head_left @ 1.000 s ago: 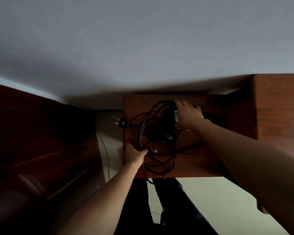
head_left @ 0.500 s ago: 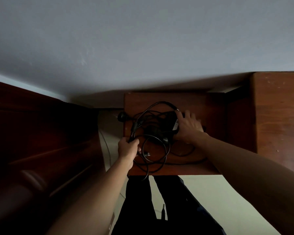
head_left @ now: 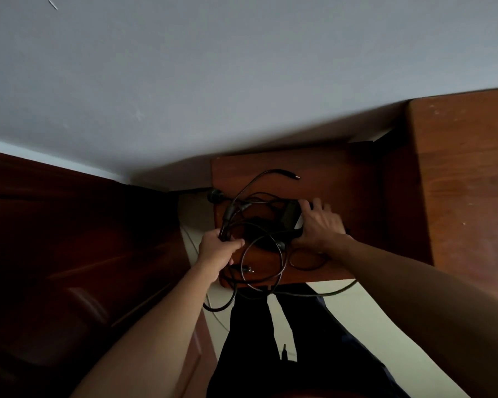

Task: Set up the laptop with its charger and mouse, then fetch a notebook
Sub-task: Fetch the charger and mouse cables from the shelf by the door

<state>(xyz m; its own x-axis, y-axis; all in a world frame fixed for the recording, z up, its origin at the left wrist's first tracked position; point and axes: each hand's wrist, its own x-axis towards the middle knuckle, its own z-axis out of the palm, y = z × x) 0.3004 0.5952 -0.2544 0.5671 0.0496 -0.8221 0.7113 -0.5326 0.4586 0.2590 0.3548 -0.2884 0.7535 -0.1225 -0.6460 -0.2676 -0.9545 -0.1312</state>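
A small wooden table (head_left: 342,179) stands against a pale wall (head_left: 242,81), with a taller wooden unit (head_left: 466,168) touching its right side and dark wooden furniture (head_left: 69,239) off to its left. The laptop charger lies on the left half of the tabletop as a loose tangle. Its black power brick (head_left: 291,215) sits near the middle of the table, tilted up on one side, and the right hand (head_left: 319,225) grasps it, fingers curled over its far end and thumb under its near edge. The left hand (head_left: 217,249) is clenched around a bunch of black cable (head_left: 229,218) at the table's left edge, the strands rising out of the fist. One thin lead arcs toward the back edge and ends in a barrel plug (head_left: 295,176) that points right. A mains plug (head_left: 213,193) pokes past the back-left corner. Further loops lie on the front half of the table, and several strands spill over the front edge and hang above the pale floor (head_left: 385,311), just in front of the person's dark trousers (head_left: 270,354).
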